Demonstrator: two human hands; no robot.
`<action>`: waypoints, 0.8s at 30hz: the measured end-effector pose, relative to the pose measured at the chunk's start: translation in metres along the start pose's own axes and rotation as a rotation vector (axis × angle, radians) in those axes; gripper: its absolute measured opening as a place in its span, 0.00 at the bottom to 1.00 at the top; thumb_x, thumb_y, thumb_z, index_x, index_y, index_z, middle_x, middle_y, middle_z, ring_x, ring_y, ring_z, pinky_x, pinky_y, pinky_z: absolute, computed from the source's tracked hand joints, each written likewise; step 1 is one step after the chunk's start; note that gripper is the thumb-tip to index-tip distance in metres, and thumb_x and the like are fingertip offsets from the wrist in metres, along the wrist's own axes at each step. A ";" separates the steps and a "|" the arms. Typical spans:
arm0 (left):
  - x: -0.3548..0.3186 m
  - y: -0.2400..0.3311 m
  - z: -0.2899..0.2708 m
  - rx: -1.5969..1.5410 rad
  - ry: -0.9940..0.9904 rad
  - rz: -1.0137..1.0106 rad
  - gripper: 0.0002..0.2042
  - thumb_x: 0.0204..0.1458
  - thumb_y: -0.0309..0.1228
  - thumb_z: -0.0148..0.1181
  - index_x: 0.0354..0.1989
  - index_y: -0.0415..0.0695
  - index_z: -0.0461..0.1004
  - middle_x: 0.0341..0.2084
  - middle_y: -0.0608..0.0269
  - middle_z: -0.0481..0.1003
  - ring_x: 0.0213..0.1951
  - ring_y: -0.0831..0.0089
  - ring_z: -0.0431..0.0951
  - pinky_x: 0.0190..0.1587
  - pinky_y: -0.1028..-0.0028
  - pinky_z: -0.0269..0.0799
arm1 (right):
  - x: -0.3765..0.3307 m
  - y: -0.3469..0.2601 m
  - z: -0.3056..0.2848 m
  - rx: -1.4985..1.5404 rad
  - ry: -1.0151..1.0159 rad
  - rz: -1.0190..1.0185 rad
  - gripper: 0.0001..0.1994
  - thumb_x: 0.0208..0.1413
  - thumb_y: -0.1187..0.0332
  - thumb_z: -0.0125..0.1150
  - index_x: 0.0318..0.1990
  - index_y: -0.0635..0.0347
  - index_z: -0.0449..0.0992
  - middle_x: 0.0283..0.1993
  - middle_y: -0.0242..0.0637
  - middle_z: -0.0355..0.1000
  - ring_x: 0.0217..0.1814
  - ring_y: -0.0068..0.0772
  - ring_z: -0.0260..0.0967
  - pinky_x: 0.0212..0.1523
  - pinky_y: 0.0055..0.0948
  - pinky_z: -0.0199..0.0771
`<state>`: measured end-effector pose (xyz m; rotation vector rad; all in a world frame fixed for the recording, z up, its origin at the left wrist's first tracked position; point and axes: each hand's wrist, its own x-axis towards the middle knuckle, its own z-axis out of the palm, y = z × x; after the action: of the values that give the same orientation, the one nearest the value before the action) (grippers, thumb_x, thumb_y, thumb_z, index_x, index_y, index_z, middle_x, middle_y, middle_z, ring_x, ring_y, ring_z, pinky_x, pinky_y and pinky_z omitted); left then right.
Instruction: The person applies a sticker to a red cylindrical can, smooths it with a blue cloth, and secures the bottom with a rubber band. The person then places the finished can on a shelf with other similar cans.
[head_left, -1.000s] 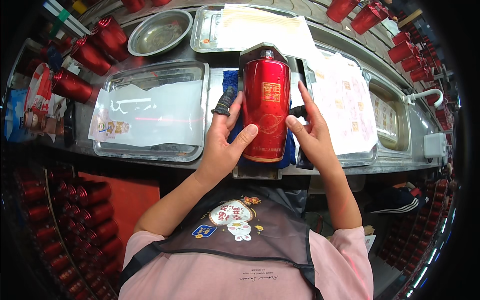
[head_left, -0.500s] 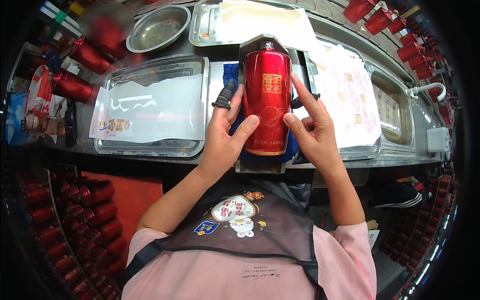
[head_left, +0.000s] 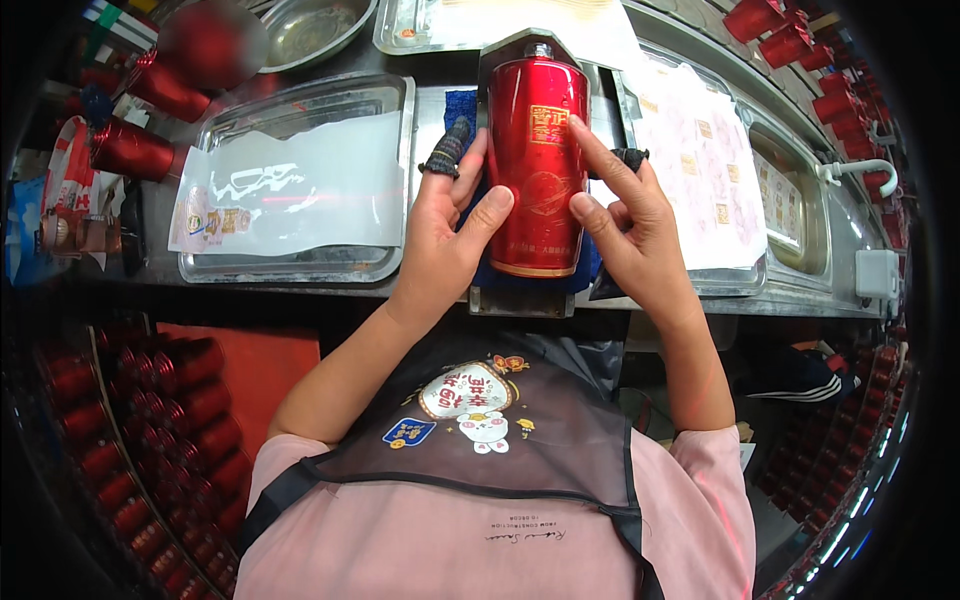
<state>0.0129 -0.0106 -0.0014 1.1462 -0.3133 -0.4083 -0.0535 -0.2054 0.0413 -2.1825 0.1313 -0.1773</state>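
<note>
A glossy red bottle (head_left: 535, 235) lies in a metal cradle (head_left: 520, 303) lined with blue cloth (head_left: 460, 104), its dark neck pointing away from me. My left hand (head_left: 445, 225) holds the bottle's left side, thumb on the front; a black knitted cover wraps one finger. On the opposite side my right hand (head_left: 645, 225) grips the bottle, its thumb at the edge and index fingertip on the right edge of a square gold decal (head_left: 549, 126). A black cover also shows on one of its fingers. Fingers beneath the bottle are partly hidden.
On the left, a metal tray (head_left: 290, 265) bears a pale printed sheet (head_left: 290, 200). Decal sheets (head_left: 690, 180) cover another tray on the right, beside a water basin (head_left: 790, 205) with a white spout (head_left: 865, 172). A metal bowl (head_left: 315, 30) stands at the back left; red bottles (head_left: 130, 148) surround the bench.
My right index finger has moved from the bottle's right side onto the edge of the gold decal. My left hand keeps its hold. The whole bench sits higher in view.
</note>
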 end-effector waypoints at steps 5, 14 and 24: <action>-0.001 -0.002 0.000 0.018 0.009 0.000 0.31 0.62 0.27 0.59 0.70 0.34 0.51 0.70 0.46 0.57 0.71 0.65 0.58 0.70 0.67 0.57 | 0.000 -0.003 -0.001 -0.089 -0.013 -0.061 0.27 0.60 0.59 0.65 0.67 0.32 0.70 0.31 0.32 0.57 0.31 0.28 0.53 0.34 0.25 0.60; -0.001 -0.002 0.001 0.035 0.001 0.016 0.32 0.62 0.28 0.60 0.70 0.35 0.51 0.70 0.46 0.57 0.71 0.65 0.58 0.70 0.67 0.57 | 0.002 -0.002 -0.004 -0.094 -0.035 -0.058 0.27 0.59 0.57 0.65 0.67 0.32 0.70 0.31 0.33 0.57 0.32 0.29 0.51 0.34 0.26 0.58; -0.001 -0.003 0.001 0.050 0.000 0.026 0.33 0.62 0.30 0.61 0.70 0.34 0.51 0.69 0.45 0.57 0.71 0.64 0.57 0.70 0.67 0.56 | 0.004 -0.002 -0.005 -0.103 -0.048 -0.081 0.27 0.60 0.57 0.64 0.68 0.32 0.69 0.31 0.35 0.61 0.33 0.30 0.52 0.35 0.27 0.61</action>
<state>0.0113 -0.0117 -0.0041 1.1899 -0.3396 -0.3790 -0.0504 -0.2086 0.0458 -2.2946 0.0253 -0.1665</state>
